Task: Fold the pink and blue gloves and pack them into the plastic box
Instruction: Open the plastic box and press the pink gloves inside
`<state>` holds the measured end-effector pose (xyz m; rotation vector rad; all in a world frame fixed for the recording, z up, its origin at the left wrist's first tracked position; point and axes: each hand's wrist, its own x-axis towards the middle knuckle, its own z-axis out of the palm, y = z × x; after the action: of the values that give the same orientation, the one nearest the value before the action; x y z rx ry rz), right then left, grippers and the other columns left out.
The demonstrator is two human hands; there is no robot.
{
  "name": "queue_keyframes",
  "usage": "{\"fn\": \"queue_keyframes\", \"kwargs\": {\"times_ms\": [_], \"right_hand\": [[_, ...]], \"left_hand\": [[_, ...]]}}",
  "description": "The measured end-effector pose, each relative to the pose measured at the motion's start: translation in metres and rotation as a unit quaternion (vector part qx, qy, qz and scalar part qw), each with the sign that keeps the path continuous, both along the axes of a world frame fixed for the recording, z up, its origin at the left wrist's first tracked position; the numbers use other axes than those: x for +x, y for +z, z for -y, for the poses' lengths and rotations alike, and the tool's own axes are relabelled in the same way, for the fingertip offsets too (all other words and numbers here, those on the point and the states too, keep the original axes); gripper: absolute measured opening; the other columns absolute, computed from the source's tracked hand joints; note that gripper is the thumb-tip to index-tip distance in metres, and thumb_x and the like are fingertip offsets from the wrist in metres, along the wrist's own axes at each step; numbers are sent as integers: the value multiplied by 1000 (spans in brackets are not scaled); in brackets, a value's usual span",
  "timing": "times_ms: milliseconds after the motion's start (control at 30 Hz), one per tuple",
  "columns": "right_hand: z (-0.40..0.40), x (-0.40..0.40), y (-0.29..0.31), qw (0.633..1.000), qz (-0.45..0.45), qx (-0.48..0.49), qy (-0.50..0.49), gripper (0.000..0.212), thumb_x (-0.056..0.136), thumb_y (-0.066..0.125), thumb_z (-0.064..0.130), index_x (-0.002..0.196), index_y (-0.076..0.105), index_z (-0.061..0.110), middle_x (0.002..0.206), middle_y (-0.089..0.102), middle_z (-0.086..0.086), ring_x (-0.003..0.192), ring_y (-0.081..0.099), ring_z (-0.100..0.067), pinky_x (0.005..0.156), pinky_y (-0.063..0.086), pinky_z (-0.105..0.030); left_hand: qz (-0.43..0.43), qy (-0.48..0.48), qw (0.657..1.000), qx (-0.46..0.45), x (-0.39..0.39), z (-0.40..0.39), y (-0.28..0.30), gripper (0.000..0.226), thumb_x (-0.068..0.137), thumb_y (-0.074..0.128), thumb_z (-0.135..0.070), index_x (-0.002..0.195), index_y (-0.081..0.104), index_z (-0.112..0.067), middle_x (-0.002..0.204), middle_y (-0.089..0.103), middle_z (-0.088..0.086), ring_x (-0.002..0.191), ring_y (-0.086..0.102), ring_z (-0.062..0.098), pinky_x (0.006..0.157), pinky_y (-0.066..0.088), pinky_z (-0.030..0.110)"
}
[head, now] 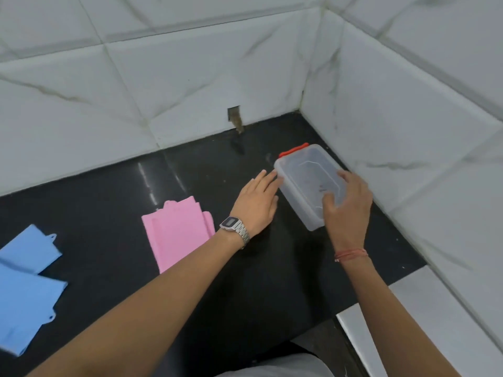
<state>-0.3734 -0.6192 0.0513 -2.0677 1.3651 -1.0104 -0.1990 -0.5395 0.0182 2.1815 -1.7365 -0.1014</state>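
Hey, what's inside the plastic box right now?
No gloves show through the clear plastic box; the pink glove and blue gloves lie outside on the counter. The right hand covers its near corner.
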Motion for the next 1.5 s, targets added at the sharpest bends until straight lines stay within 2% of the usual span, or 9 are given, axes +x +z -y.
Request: {"fn": "queue_keyframes", "kwargs": {"times_ms": [133,300,600,833,1000,1167,1233,1400,1500], "right_hand": [[14,-31,-16,970,102,187,-120,69,82,70,23,140,34,15,128,51,-12,119,47,-26,106,40,-45],[21,-43,-29,849,283,442,-59,49,90,66,20,128,36,22,113,64,-13,88,72,-23,62,59,-28],[29,-49,-41,824,324,464,2,38,95,52,4,130,43,16,112,61,-21,89,66,-33,75,61,-43],[23,-44,-61,792,356,493,-52,29,96,56,8,121,48,17,116,62,-16,102,65,-25,84,58,-39],[27,-33,-71,794,307,519,-78,20,97,55,18,112,58,5,85,69,-8,62,68,-13,55,58,-25],[31,-35,-73,801,327,496,-71,16,99,51,15,104,61,5,98,70,-14,75,68,-19,65,58,-28],[26,-36,-72,797,344,490,-81,14,98,50,14,104,60,6,99,68,-14,79,66,-19,70,58,-30],[-19,-37,-66,717,405,550,-136,18,97,42,-1,101,54,12,81,63,-9,70,63,-19,64,57,-30],[-48,-32,-57,676,435,590,-76,17,95,46,-4,102,54,10,88,69,-13,76,69,-23,65,58,-30]], "left_hand": [[31,-117,992,32,-38,42,11,47,99,39,-29,145,34,-22,153,33,3,144,21,26,116,24,44],[40,-144,985,83,-62,59,7,47,101,26,-40,147,29,-29,157,24,-3,146,13,23,117,11,40],[52,-143,984,88,-52,59,5,48,101,23,-42,148,25,-34,157,21,-8,146,13,19,110,23,37],[78,-147,980,110,-54,59,5,51,100,19,-45,150,18,-34,159,17,-8,146,13,21,108,27,38],[102,-119,979,134,-59,55,10,56,98,19,-51,150,15,-30,159,15,-4,141,20,27,111,31,42],[101,-125,978,131,-57,68,24,46,99,32,-41,144,33,-28,150,36,-4,117,43,25,78,46,33],[104,-129,981,104,-44,81,34,44,99,37,-34,142,39,-27,147,42,-3,122,45,25,88,44,36],[142,-60,976,153,-5,111,44,53,98,41,-23,148,26,-33,156,27,3,141,26,29,110,30,47],[152,-44,965,209,8,117,44,52,98,40,-19,146,29,-36,144,45,7,131,39,31,98,42,43]]}}
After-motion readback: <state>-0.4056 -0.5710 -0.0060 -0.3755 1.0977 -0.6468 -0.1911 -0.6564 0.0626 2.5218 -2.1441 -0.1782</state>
